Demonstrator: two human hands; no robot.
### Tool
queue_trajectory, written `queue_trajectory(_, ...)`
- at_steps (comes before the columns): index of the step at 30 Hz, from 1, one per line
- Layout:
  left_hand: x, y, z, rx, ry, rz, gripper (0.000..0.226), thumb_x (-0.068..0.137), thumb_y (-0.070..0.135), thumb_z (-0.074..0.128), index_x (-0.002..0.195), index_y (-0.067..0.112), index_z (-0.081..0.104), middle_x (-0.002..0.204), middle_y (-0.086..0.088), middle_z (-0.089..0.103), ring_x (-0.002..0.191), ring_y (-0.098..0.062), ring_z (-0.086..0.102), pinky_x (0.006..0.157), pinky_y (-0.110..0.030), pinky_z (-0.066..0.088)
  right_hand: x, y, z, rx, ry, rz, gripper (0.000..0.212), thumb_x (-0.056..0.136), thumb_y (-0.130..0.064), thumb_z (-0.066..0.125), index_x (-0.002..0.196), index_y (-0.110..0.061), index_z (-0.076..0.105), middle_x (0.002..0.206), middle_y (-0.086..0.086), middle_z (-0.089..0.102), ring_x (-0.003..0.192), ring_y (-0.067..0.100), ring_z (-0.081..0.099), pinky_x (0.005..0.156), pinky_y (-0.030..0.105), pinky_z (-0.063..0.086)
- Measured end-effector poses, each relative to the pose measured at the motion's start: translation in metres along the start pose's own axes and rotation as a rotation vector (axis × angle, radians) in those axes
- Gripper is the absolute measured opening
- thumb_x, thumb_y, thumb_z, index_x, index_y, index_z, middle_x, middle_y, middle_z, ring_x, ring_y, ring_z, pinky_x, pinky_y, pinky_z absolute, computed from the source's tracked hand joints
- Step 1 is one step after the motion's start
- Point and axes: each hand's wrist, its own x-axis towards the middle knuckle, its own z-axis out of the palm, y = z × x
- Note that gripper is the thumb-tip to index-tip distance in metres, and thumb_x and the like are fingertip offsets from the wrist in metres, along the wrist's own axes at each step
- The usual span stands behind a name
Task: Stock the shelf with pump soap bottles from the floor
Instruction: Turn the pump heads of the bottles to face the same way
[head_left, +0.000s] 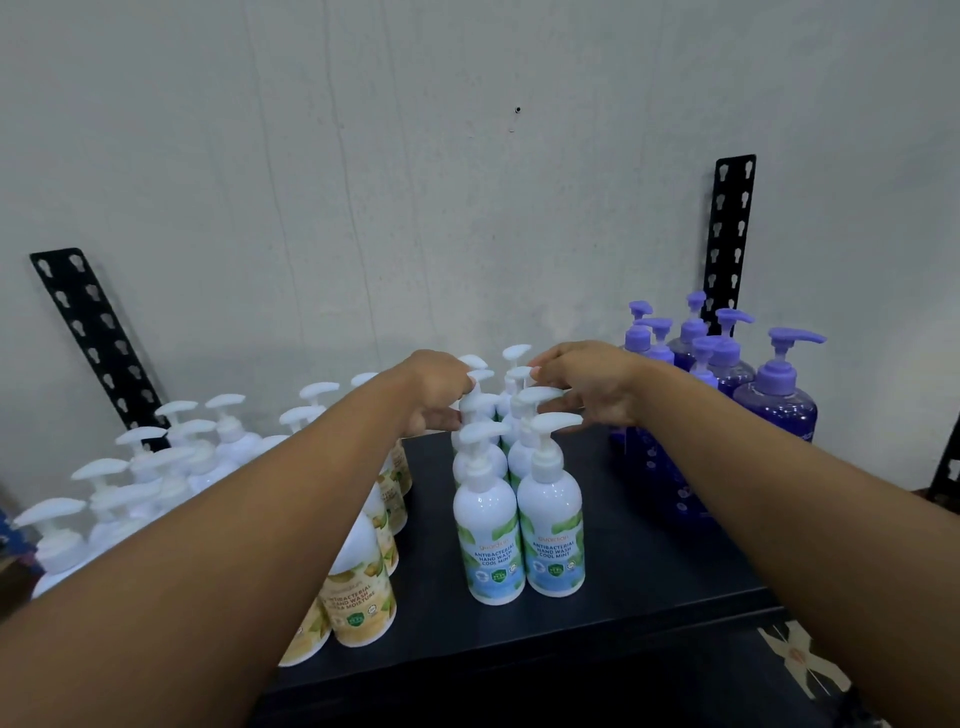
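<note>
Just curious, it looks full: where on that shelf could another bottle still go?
Widest bare patch: between the mint bottles and purple bottles. A narrow strip runs between mint and yellow bottles, plus the shelf front edge. The left, with white bottles, is crowded.

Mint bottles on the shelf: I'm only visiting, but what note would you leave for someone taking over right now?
Left hand: grips one of the back mint bottles.
Right hand: fingers at the back pump heads; whether it grips one is unclear.
Shelf: mint bottles in two rows mid-shelf, yellow bottles to their left, purple bottles at the right.
Done: all of these stand upright.
Left: bare shelf between mint and purple. The floor stock is out of view, so the remaining count is unknown.
</note>
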Motion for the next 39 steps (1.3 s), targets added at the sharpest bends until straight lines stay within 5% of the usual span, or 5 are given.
queue_trajectory(11,-0.001,-0.001,-0.002,0.005,-0.046,-0.003,0.032,0.104,0.001,0.045,0.131,0.011,0.057,0.108,-0.007,0.062,0.078,-0.017,0.066,0.049,-0.023,0.056,0.011,-0.002,-0.003,-0.052,0.007,0.034,0.022,0.107,-0.015,0.045,0.116,-0.019,0.065,0.112,0.009,0.063,0.091,0.025,0.062,0.076,0.040,0.056)
queue_trajectory(19,0.010,-0.002,-0.009,0.015,-0.041,-0.017,0.023,0.103,0.012,0.049,0.124,0.006,0.057,0.124,-0.014,0.060,0.093,-0.029,0.069,0.091,-0.041,0.060,0.019,-0.003,-0.011,0.031,0.031,0.053,0.025,0.104,-0.027,0.050,0.124,-0.018,0.061,0.119,0.012,0.066,0.091,0.030,0.067,0.090,0.046,0.056)
queue_trajectory(23,0.027,0.001,-0.013,0.069,0.121,0.043,0.012,0.102,0.011,0.048,0.109,0.007,0.057,0.118,-0.013,0.057,0.097,-0.028,0.061,0.083,-0.037,0.055,0.038,-0.001,-0.008,0.047,0.193,0.001,0.030,0.103,-0.027,0.049,0.128,-0.012,0.058,0.120,0.008,0.061,0.093,0.025,0.060,0.082,0.038,0.050)
queue_trajectory(29,0.047,0.002,-0.015,0.158,0.023,0.095,0.049,0.102,0.001,0.044,0.148,0.019,0.048,0.147,-0.010,0.047,0.134,-0.033,0.048,0.100,-0.040,0.051,0.058,0.002,-0.001,0.034,0.130,0.010,0.030,0.101,-0.026,0.046,0.125,-0.016,0.060,0.115,0.006,0.059,0.087,0.024,0.056,0.073,0.038,0.049)
queue_trajectory(39,0.059,0.001,-0.014,0.191,-0.047,0.124,0.029,0.104,0.015,0.054,0.132,0.017,0.058,0.120,-0.009,0.064,0.087,-0.024,0.066,0.078,-0.030,0.059,0.062,-0.002,0.000,0.028,0.076,0.036,0.029,0.103,-0.026,0.042,0.124,-0.016,0.059,0.096,0.008,0.062,0.079,0.026,0.057,0.070,0.039,0.050)
